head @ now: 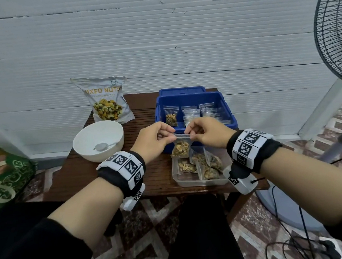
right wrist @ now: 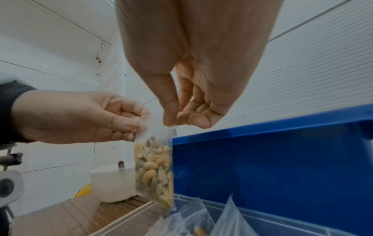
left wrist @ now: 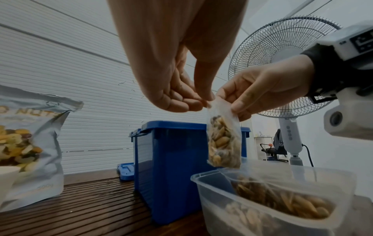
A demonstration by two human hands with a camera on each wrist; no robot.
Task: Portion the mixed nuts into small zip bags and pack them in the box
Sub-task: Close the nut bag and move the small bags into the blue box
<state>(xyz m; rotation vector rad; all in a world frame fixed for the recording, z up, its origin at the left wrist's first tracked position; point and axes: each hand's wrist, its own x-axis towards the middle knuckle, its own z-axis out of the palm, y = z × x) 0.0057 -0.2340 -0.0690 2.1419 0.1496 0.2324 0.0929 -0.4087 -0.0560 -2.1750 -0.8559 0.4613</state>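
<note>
A small clear zip bag [head: 180, 147] [left wrist: 223, 140] [right wrist: 154, 170] filled with nuts hangs in the air above the clear tray [head: 201, 182] [left wrist: 206, 191]. My left hand [head: 156, 139] [left wrist: 181, 99] [right wrist: 80, 118] pinches its top left corner. My right hand [head: 204, 132] [left wrist: 260, 92] [right wrist: 193, 99] pinches the top right corner. Several filled bags [head: 205, 164] lie in the tray. The blue box [head: 228, 113] [left wrist: 171, 167] [right wrist: 272, 167] behind holds one filled bag [head: 171, 117] and some empty bags [head: 192, 115].
The mixed nuts pouch [head: 106, 101] [left wrist: 30, 143] stands at the table's back left. A white bowl [head: 98, 140] [right wrist: 113, 183] with a spoon [head: 103, 146] sits in front of it. A standing fan [head: 335, 45] [left wrist: 282, 67] is at the right. The blue lid [head: 181, 91] lies behind the box.
</note>
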